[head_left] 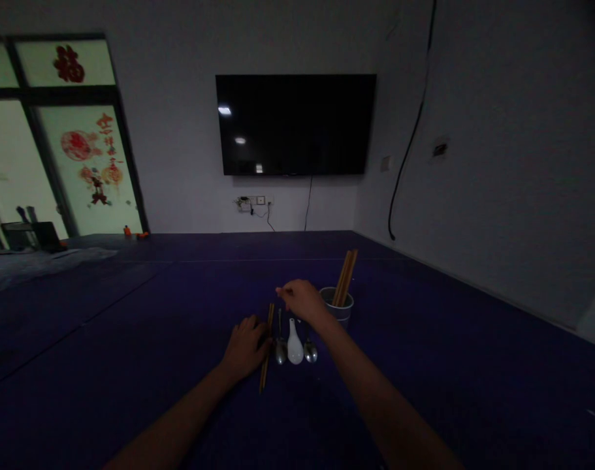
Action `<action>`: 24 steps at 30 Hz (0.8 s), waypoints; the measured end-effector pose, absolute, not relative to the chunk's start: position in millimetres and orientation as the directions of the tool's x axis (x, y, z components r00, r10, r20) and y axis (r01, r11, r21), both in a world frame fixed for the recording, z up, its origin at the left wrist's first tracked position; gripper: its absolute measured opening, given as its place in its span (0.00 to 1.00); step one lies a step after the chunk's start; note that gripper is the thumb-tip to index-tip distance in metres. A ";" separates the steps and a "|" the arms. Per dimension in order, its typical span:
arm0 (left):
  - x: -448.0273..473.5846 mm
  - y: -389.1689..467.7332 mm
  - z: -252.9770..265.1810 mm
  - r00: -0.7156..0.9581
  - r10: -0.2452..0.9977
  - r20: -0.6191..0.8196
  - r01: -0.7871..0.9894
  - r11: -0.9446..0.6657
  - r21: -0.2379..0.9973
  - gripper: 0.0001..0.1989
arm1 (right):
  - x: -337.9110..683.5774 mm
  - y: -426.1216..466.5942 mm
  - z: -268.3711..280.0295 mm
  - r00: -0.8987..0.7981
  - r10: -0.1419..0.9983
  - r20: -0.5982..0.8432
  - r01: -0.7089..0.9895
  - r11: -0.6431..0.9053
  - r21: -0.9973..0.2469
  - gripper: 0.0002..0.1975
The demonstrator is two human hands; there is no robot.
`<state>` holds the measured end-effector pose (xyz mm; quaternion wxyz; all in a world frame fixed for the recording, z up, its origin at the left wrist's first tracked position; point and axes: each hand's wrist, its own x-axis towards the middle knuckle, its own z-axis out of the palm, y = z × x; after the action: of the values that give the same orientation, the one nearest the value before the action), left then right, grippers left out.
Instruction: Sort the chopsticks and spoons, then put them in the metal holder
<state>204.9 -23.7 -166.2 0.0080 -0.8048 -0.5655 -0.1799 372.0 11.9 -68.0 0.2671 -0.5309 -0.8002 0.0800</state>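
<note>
A pair of wooden chopsticks point(264, 376) lies lengthwise on the dark blue surface. My left hand point(245, 347) rests low beside them, its fingers loosely spread and the nearest ones touching the sticks. To their right are a metal spoon point(280, 352), a white ceramic spoon point(295, 349) and another metal spoon point(310, 352), side by side with bowls toward me. My right hand point(303, 301) hovers beyond the spoons with fingers drawn together, pointing left; what they pinch, if anything, is too dark to tell. Behind my right wrist stands a metal cup point(343, 316) with several wooden chopsticks point(345, 277) upright in it.
The wide blue surface point(179, 281) runs back to the wall, under a television point(297, 124). Crumpled clear plastic point(57, 261) lies at the left, with small orange items point(135, 233) farther back. A black cable point(407, 153) hangs along the right wall.
</note>
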 end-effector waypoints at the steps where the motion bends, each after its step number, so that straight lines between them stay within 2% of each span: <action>1: 205.0 -23.7 -166.1 0.292 0.909 0.297 0.915 -0.356 0.190 0.15 | 372.8 11.9 -67.2 -0.291 0.893 0.343 0.811 0.420 -0.407 0.17; 13: 206.9 -25.3 -164.4 0.326 0.906 0.270 0.913 -0.376 0.157 0.17 | 381.2 10.0 -56.4 -0.253 0.880 0.401 0.826 0.412 -0.385 0.18; 24: 203.3 -22.6 -165.1 0.112 0.938 0.329 0.973 -0.170 0.153 0.13 | 380.2 6.8 -52.9 -0.246 0.885 0.397 0.843 0.397 -0.364 0.18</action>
<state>203.3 -22.6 -165.1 0.0504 -0.7441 -0.6421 -0.1775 380.2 6.8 -52.9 0.2777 -0.5477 -0.7883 0.0378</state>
